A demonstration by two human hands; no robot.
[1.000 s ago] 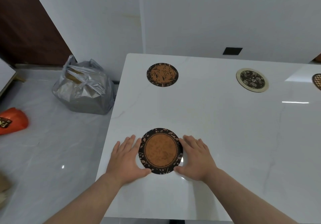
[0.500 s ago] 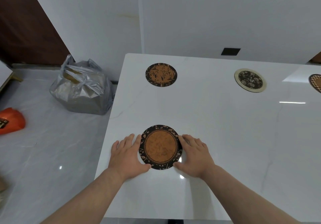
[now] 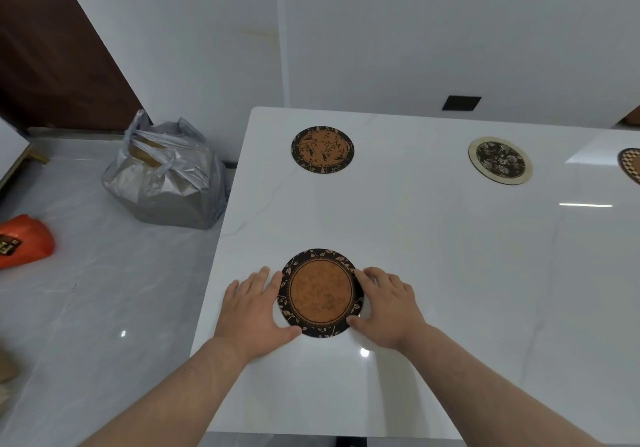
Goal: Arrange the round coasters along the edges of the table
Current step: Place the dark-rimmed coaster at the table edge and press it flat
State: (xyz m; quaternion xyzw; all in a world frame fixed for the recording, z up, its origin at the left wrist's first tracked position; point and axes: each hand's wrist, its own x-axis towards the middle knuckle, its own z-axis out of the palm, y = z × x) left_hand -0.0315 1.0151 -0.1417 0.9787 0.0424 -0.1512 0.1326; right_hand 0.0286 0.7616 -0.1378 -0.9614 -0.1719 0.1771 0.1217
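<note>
A round coaster with a brown centre and black leaf border lies flat on the white table, close to its left edge. My left hand rests palm down against the coaster's left rim. My right hand presses flat against its right rim, so both hands cup it from the sides. Along the far edge lie a brown and black branch-pattern coaster, a cream-rimmed black floral coaster and a checkered coaster cut off by the frame.
A grey plastic bag stands on the floor beside the table's left edge. An orange bag lies farther left on the grey floor. White walls stand behind the table, with a black socket.
Both hands have slid the leaf-border coaster slightly away from me along the table. The other coasters have not moved.
</note>
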